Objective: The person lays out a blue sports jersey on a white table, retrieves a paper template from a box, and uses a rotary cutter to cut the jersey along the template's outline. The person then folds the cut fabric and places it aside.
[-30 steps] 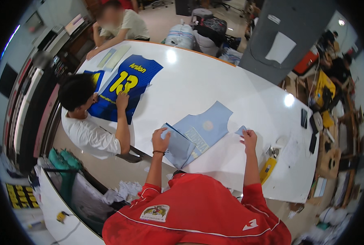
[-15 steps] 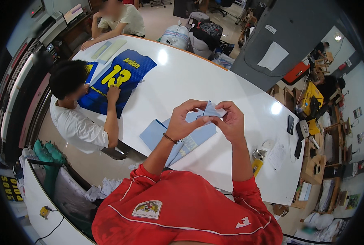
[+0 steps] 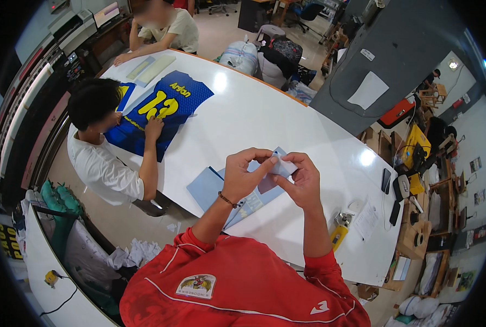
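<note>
Left of the grips, folded light-blue panels (image 3: 203, 188) lie on the desk (image 3: 297, 128), slanting away to the right; the left grip (image 3: 244, 173), on them a second ago, now pinches one side of a small blue piece (image 3: 281, 165) raised between both hands. One corner points away from the wearer; fingers hide its long axis. The right grip (image 3: 304, 182), earlier holding it alone, pinches the other side.
</note>
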Demonstrator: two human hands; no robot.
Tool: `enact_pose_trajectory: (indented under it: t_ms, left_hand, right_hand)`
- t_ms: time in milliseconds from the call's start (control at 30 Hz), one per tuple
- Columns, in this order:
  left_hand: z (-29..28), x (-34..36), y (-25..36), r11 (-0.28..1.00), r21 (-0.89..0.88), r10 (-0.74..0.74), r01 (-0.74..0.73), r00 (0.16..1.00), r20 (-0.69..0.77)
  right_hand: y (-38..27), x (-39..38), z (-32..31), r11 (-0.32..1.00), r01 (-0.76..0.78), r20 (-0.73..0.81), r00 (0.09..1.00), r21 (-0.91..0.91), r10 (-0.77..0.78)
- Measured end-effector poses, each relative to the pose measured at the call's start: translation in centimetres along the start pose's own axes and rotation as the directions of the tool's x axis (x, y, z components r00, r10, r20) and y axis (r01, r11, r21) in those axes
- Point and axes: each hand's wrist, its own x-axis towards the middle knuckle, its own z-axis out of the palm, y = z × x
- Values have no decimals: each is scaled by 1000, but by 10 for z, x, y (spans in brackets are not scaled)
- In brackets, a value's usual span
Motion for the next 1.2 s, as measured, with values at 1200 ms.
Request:
enact_pose_trajectory:
  t_ms: [1200]
  left_hand:
    - [-183,-38,-72,596,803,-599,-19,656,460]
  right_hand:
    - [85,-71,-15,742,-669,-18,743,-39,669]
